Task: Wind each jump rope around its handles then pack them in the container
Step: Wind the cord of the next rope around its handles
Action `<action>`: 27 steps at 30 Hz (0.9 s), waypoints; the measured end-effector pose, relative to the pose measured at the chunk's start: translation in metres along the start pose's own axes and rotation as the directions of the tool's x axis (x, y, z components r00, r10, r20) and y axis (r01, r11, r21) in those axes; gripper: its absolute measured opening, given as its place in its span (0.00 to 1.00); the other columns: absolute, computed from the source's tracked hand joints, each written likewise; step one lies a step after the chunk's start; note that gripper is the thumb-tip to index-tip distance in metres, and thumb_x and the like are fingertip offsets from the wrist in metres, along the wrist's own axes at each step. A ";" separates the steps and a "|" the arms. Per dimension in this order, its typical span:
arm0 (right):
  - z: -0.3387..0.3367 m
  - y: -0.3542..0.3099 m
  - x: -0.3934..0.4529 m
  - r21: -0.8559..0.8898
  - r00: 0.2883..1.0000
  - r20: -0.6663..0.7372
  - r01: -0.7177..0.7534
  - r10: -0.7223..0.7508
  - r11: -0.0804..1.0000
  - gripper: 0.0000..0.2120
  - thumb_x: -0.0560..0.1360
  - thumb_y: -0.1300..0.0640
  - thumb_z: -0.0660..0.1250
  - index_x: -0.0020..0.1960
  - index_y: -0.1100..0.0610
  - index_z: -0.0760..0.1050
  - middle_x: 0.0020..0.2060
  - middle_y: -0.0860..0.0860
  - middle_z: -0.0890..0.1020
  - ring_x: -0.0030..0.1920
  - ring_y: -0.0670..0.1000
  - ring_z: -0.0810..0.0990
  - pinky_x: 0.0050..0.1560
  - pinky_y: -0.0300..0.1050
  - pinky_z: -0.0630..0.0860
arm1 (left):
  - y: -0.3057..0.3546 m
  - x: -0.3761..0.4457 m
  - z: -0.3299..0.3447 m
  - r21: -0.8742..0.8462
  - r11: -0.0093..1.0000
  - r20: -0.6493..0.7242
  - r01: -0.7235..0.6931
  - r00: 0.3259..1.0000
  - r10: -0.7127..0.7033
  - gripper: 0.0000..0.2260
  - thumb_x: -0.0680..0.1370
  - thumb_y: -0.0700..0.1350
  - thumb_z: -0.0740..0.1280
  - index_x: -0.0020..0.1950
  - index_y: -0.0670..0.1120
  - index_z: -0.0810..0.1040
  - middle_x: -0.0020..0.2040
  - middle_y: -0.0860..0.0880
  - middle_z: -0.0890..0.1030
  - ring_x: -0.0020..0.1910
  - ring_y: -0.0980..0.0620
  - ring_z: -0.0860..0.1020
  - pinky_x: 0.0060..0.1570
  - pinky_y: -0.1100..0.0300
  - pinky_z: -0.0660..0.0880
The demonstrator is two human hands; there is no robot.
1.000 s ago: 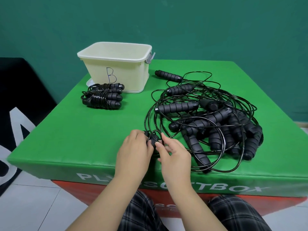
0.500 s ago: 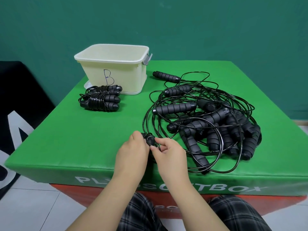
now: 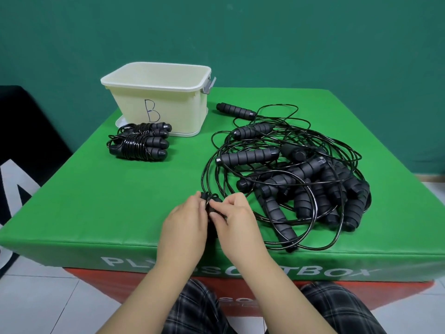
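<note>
Near the front edge of the green box, my left hand (image 3: 183,225) grips a pair of black jump rope handles (image 3: 212,203), mostly hidden between both hands. My right hand (image 3: 237,219) pinches the thin black cord at the handles' top ends. That cord runs off into a tangled pile of black jump ropes (image 3: 301,179) on the right. Two wound rope bundles (image 3: 140,142) lie at the left rear. Behind them stands a cream container (image 3: 159,97) marked "B", open at the top.
The green padded box top (image 3: 96,194) ends in a front edge right under my wrists. One loose handle (image 3: 235,111) lies beside the container. A teal wall stands behind. My knees in plaid trousers sit below the box front.
My hands have stayed at the same spot with the handles. The right hand's fingers have shifted around the handle tops with the cord. The camera view has tilted slightly.
</note>
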State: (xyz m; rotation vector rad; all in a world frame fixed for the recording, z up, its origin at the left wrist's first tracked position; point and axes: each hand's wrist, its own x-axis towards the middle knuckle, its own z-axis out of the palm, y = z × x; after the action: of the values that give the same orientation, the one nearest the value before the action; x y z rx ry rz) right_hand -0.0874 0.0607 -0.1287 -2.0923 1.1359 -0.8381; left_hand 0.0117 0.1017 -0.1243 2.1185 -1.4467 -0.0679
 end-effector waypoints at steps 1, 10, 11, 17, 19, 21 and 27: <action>0.001 -0.001 -0.002 -0.024 1.000 0.015 0.027 -0.026 0.999 0.16 0.79 0.63 0.62 0.66 0.60 0.74 0.46 0.49 0.68 0.46 0.47 0.68 0.48 0.29 0.65 | -0.003 0.002 -0.002 -0.077 0.997 -0.041 0.029 0.999 -0.032 0.12 0.81 0.43 0.58 0.61 0.42 0.74 0.62 0.48 0.78 0.57 0.46 0.77 0.51 0.56 0.69; 0.012 -0.002 -0.012 0.104 0.951 -0.298 -0.049 0.078 0.993 0.15 0.71 0.62 0.73 0.57 0.53 0.82 0.38 0.39 0.77 0.36 0.35 0.74 0.45 0.21 0.65 | -0.015 0.013 -0.003 -0.295 0.952 0.094 0.087 0.994 -0.062 0.14 0.78 0.37 0.60 0.62 0.46 0.77 0.54 0.53 0.72 0.61 0.51 0.71 0.62 0.62 0.63; 0.014 -0.003 -0.011 0.079 0.947 -0.317 -0.026 0.050 0.997 0.15 0.70 0.63 0.75 0.55 0.54 0.83 0.37 0.41 0.79 0.33 0.37 0.74 0.45 0.21 0.66 | -0.015 0.012 -0.002 -0.279 0.956 0.090 0.087 0.994 -0.064 0.14 0.78 0.37 0.60 0.62 0.44 0.76 0.54 0.52 0.72 0.61 0.50 0.71 0.62 0.61 0.63; 0.025 -0.006 -0.003 -0.012 0.934 -0.343 0.105 -0.103 0.994 0.13 0.66 0.61 0.71 0.50 0.55 0.84 0.37 0.46 0.84 0.40 0.48 0.77 0.47 0.25 0.67 | -0.014 0.009 -0.006 -0.381 0.898 0.083 0.221 0.975 -0.205 0.05 0.80 0.39 0.59 0.55 0.45 0.70 0.55 0.52 0.71 0.61 0.52 0.70 0.55 0.67 0.62; 0.025 -0.005 -0.007 0.080 0.948 -0.312 0.091 -0.061 0.993 0.14 0.70 0.61 0.71 0.55 0.53 0.83 0.42 0.44 0.83 0.46 0.45 0.76 0.52 0.23 0.65 | -0.014 0.007 -0.006 -0.405 0.874 0.070 0.268 0.962 -0.263 0.05 0.80 0.41 0.59 0.55 0.44 0.70 0.57 0.49 0.74 0.60 0.50 0.71 0.55 0.63 0.65; 0.027 -0.005 -0.016 0.130 0.965 -0.260 0.045 -0.010 0.990 0.17 0.74 0.60 0.69 0.62 0.53 0.78 0.53 0.43 0.80 0.55 0.43 0.74 0.59 0.29 0.67 | -0.011 0.005 -0.005 -0.404 0.872 0.032 0.278 0.956 -0.291 0.06 0.80 0.41 0.59 0.56 0.42 0.70 0.56 0.48 0.74 0.57 0.51 0.72 0.51 0.62 0.65; 0.030 -0.004 -0.038 0.211 0.975 -0.037 -0.208 0.220 0.955 0.32 0.77 0.48 0.66 0.75 0.58 0.59 0.71 0.49 0.62 0.70 0.48 0.66 0.70 0.45 0.65 | -0.010 0.001 -0.005 -0.437 0.849 -0.029 0.297 0.939 -0.344 0.07 0.80 0.42 0.58 0.56 0.40 0.69 0.52 0.48 0.71 0.49 0.52 0.69 0.40 0.64 0.61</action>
State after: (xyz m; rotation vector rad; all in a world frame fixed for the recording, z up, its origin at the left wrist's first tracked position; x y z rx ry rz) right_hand -0.0788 0.1022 -0.1534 -1.7507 1.2265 -0.8780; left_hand 0.0218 0.1051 -0.1246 1.9348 -0.8976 -0.3620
